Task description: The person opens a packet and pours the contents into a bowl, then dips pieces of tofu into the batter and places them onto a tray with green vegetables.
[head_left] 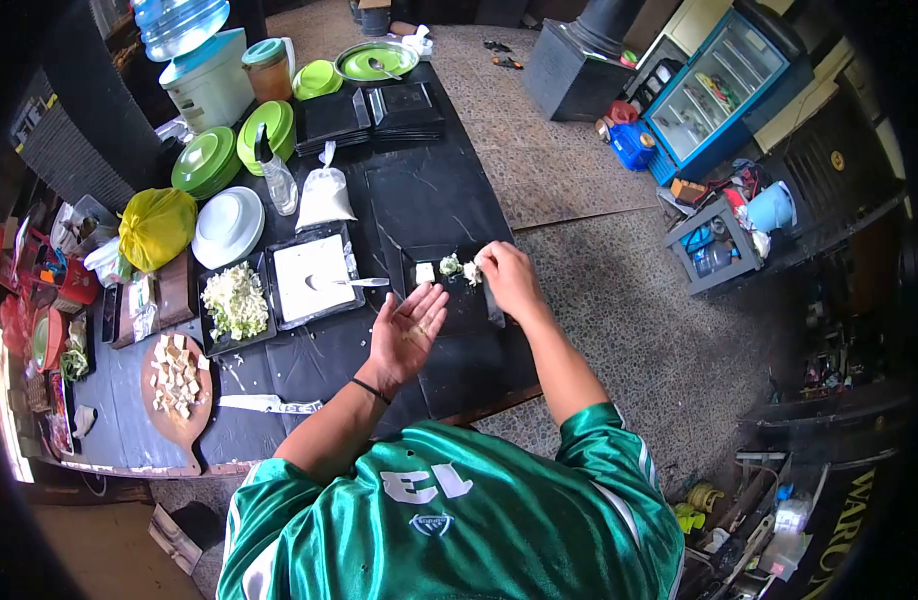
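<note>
My left hand point(409, 335) is open, palm up, with small crumbs on the palm. Beside it, my right hand point(509, 278) has its fingers pinched at a pale clump of chopped cabbage point(472, 273), over a dark tray point(457, 300). Left of that clump sit a second green-white clump point(450, 264) and a white tofu piece point(424, 272). A spoon point(367, 282) rests in a black tray of white batter or flour point(304, 262). Farther left, chopped cabbage point(234, 300) fills another black tray. Tofu cubes point(179, 375) lie on a wooden board point(191, 440).
A knife point(264, 403) lies near the front table edge. Behind the trays stand a bag of white powder point(326, 195), a bottle point(279, 182), white plates point(229, 222), green plates point(204, 160), stacked black trays point(407, 108) and a yellow bag point(157, 228). A glass-door fridge point(719, 90) stands beyond.
</note>
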`<state>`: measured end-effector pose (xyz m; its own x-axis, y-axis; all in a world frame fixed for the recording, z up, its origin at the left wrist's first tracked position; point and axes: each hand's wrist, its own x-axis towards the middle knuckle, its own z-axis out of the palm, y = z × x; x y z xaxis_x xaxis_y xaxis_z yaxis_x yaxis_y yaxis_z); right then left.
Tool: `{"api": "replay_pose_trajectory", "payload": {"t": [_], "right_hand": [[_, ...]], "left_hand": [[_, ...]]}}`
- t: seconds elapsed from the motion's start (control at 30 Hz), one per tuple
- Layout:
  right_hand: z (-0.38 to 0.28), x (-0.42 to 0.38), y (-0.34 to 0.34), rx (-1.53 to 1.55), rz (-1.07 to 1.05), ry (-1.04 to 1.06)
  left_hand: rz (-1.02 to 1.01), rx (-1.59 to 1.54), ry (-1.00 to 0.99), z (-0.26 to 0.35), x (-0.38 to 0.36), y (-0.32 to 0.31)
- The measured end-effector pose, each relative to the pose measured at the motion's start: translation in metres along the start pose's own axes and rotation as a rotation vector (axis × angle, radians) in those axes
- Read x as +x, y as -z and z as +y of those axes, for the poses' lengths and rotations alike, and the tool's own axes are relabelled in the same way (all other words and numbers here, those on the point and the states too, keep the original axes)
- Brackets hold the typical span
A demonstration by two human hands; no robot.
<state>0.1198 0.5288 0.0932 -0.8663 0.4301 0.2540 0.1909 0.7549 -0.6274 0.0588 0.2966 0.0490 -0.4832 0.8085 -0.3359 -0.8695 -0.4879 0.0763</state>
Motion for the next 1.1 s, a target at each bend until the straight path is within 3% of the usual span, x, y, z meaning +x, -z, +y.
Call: {"api": "replay_pose_trajectory", "payload": {"t": [0.2,0.53,0.97,1.1], "right_hand": [[0.019,0.023,-0.005,-0.051,-0.131,-0.018],[0.026,0.026,-0.002,-0.201,-0.164,-0.095],[0.038,0.030,-0.011,-0.141,-0.127,-0.044],[0.032,0.035,-0.021,0.006,-0.188,-0.040]], "left_hand": [[0.011,0.000,-0.044,0.012,-0.006,0.005],[0.011,-0.009,-0.079,0.013,-0.014,0.010],[-0.001,-0.003,-0.090,0.012,-0.021,0.013],[0.010,0.005,-0.097,0.013,-0.023,0.013]]}}
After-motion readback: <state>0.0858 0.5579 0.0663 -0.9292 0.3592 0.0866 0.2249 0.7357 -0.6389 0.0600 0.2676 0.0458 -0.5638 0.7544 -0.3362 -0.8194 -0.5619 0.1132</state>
